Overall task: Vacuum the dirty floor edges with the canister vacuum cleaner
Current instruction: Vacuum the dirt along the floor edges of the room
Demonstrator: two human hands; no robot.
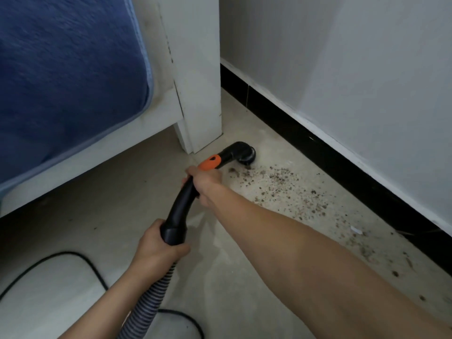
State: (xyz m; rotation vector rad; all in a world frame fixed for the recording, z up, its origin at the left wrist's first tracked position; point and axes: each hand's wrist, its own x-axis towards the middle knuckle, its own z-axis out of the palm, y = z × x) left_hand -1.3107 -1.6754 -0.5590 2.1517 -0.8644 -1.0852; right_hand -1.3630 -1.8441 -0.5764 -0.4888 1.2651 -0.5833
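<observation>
A black curved vacuum handle (179, 211) with an orange slider (210, 162) ends in a round black brush nozzle (244, 154) resting on the pale floor beside the bed leg. My right hand (204, 183) grips the upper handle just behind the orange part. My left hand (157, 243) holds the lower end where the ribbed grey hose (149, 299) joins. A patch of brown crumbs and dirt (286, 189) lies to the right of the nozzle, spreading along the black skirting (318, 152). The canister itself is out of view.
A white bed frame leg (198, 94) stands just left of the nozzle, with a blue mattress (66, 79) above. A white wall (367, 81) runs diagonally on the right. A black power cord (80, 259) loops over the floor at lower left.
</observation>
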